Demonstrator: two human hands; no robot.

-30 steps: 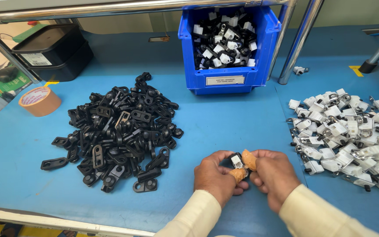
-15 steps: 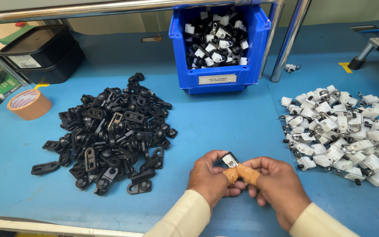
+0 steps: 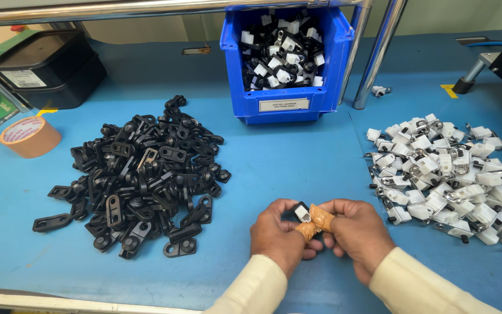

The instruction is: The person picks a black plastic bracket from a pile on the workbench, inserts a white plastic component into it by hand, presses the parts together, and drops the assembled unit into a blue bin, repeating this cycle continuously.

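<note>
My left hand (image 3: 277, 235) and my right hand (image 3: 357, 232) meet low in the middle of the head view, over the blue table (image 3: 297, 168). Together they pinch one small black and white clip part (image 3: 303, 212); both thumbs are wrapped in tan tape. A heap of black plastic brackets (image 3: 140, 174) lies to the left of my hands. A heap of white clips with metal pieces (image 3: 445, 174) lies to the right. Cream sleeves cover both wrists.
A blue bin (image 3: 286, 58) with assembled black and white parts stands at the back centre. Two metal posts (image 3: 379, 52) rise beside it. A roll of brown tape (image 3: 29, 136) and a black tray (image 3: 45, 67) sit at the far left.
My hands stayed together on the small part and turned it a little. The camera view shifted slightly, so everything sits a bit further left in the picture.
</note>
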